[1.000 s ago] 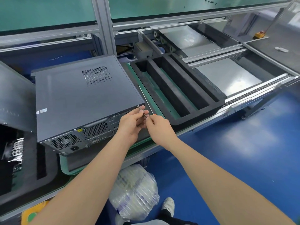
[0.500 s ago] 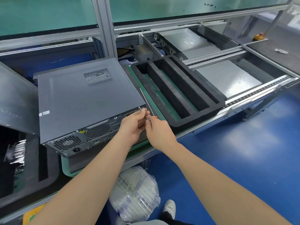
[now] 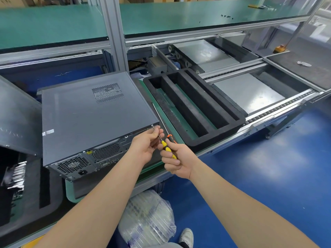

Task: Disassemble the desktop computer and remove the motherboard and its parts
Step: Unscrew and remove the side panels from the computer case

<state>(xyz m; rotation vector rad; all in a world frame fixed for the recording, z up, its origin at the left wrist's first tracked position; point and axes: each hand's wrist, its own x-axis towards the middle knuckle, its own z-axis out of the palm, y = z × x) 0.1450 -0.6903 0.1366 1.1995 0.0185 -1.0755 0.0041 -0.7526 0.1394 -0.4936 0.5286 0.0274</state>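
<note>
While the dark grey desktop computer (image 3: 93,119) lies on its side on a green-topped conveyor (image 3: 69,190), rear panel toward the camera, a worker sets a yellow-and-black screwdriver (image 3: 165,145) to a screw (image 3: 152,125) at the case's upper rear corner. The right hand (image 3: 179,160) is wrapped around the handle; the left hand (image 3: 145,145) pinches the metal shaft close to the tip. A white sticker (image 3: 48,131) on the top panel and a yellow label (image 3: 89,152) beside the rear vents both carry print too small to read. A second screwdriver (image 3: 161,119), orange at the handle, lies on the belt between the case and a black foam tray (image 3: 211,138). A clear plastic bag (image 3: 148,217) sits on the blue floor below.
</note>
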